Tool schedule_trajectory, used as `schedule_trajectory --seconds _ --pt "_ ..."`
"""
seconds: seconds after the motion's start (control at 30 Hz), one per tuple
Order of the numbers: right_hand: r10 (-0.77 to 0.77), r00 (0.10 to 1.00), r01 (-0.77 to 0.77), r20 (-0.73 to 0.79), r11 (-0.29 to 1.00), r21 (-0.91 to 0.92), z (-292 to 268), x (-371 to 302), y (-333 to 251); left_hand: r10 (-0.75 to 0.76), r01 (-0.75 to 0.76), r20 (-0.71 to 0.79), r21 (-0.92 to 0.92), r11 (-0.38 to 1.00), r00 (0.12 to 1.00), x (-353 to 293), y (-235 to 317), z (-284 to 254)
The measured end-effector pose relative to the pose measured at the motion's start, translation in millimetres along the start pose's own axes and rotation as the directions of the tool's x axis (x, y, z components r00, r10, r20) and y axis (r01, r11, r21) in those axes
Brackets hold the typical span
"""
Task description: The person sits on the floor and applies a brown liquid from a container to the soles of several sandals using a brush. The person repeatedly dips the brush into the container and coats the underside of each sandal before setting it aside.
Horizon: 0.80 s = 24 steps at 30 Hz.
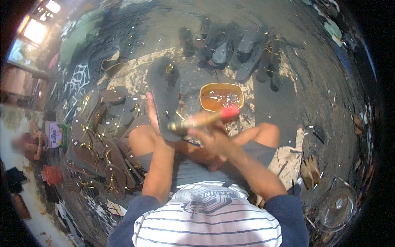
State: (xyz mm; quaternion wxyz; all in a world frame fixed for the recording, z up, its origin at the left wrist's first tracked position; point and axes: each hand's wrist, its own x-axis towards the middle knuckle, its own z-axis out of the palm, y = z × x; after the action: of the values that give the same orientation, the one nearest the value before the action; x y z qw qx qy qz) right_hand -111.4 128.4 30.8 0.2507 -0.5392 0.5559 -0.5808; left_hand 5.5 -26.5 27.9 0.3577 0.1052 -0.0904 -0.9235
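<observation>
Your left fingers [150,106] clasp the sole [163,90] by its edges | your right fingers [200,136], blurred, curl round the brush [201,120] | sole just left of centre, long axis near-vertical, broad end up

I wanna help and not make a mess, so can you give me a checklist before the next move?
1. Left hand holding the dark sandal sole: ok, raised and tipped up on end.
2. Right hand gripping the brush: ok, its red end points away from the sole.
3. Brush touching the sole: cannot tell; they overlap in view and the brush is blurred.
4. Amber liquid inside the yellow-rimmed tub: ok.
5. Sole evenly coated: cannot tell from here.
</observation>
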Motion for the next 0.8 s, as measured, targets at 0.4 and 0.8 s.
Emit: schedule_trajectory --seconds 0.4,0.8 --pt "0.384 0.628 -0.414 -0.677 0.901 0.128 -114 -55 -19 -0.040 0.109 -0.249 0.271 0.956 0.968 123 -25 -101" --pt "0.118 0.694 -0.037 -0.710 0.991 0.129 -49 18 -13 0.219 -0.152 -0.379 0.198 0.968 0.899 160 4 5"
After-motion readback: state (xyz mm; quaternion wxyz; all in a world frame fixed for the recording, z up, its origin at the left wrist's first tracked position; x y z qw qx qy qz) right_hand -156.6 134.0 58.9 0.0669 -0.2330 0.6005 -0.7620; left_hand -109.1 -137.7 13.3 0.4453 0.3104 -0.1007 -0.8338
